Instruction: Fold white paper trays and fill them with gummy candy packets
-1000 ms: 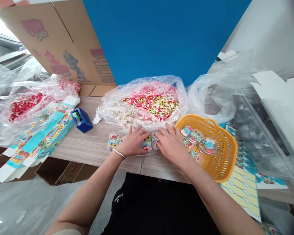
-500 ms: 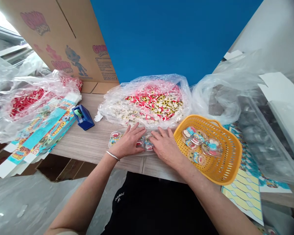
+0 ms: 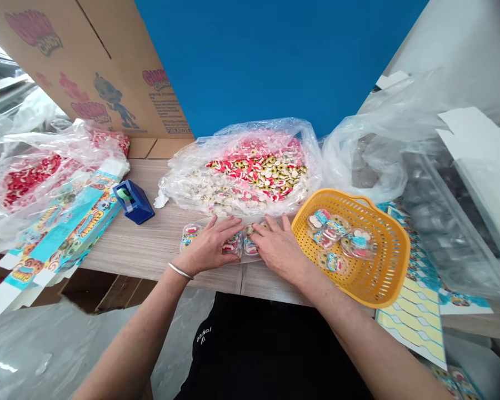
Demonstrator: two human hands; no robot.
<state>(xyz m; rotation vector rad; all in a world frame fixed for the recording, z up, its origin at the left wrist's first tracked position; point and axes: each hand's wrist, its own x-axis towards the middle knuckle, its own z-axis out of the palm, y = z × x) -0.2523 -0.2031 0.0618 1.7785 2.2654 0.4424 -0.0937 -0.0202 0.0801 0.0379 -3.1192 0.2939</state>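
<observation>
A row of small clear candy packs [image 3: 190, 235] filled with gummy candies lies on what looks like a clear plastic tray at the table's front. My left hand [image 3: 209, 244] rests across the row with its fingers spread. Just to its right, my right hand [image 3: 280, 250] lies flat over other packs, fingers stretched out. One candy pack [image 3: 250, 245] shows between the two hands; others are partly hidden under them. Behind the row lies a large clear plastic bag [image 3: 270, 169] of red, white and yellow-green gummies. A yellow basket [image 3: 384, 253] with several candy packs [image 3: 333, 262] stands beside my right hand.
A blue tape dispenser [image 3: 135, 203] sits left of the row, near flattened printed cartons [image 3: 75, 222] and a bag of red candies [image 3: 29, 180]. A cardboard box [image 3: 79, 66] and a blue panel [image 3: 279, 66] stand behind. Right are clear plastic trays [image 3: 437, 222] and yellow printed sheets [image 3: 412, 322].
Both hands have shifted slightly left along the row of packs, the right hand farther from the basket's contents. A gap between packs now shows between the hands. The camera view has shifted slightly.
</observation>
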